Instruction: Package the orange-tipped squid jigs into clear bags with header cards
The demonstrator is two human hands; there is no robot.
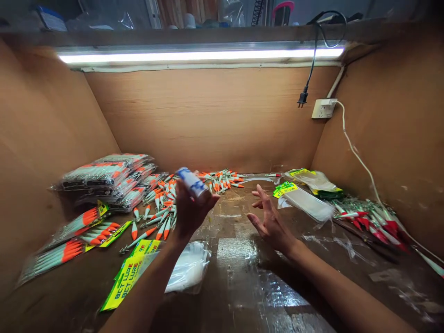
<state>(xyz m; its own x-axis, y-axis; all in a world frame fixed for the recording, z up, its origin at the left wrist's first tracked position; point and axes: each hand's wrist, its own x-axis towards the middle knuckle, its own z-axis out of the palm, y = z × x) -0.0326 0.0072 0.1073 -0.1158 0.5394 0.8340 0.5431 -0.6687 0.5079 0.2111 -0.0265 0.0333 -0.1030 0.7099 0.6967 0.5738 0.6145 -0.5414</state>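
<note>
Raised above the middle of the table, my left hand (190,213) is closed around a small white cylinder with blue markings (192,181); its exact kind is not clear. My right hand (272,224) hovers to the right with fingers apart and nothing in it. Behind the left hand lies a loose heap of white-and-orange fishing lures (163,203), with more lures (222,180) against the back wall. Below my left wrist are yellow-green BCT LURE packets (128,280) and clear plastic bags (190,268), partly hidden by the forearm.
Bagged lures (107,178) are stacked at the back left, with filled packs (65,252) in front. At right lie clear sleeves (308,203) and red-and-white lures (371,222). A black plug (303,98) hangs near a wall socket (323,108). Cardboard walls (208,115) enclose the table.
</note>
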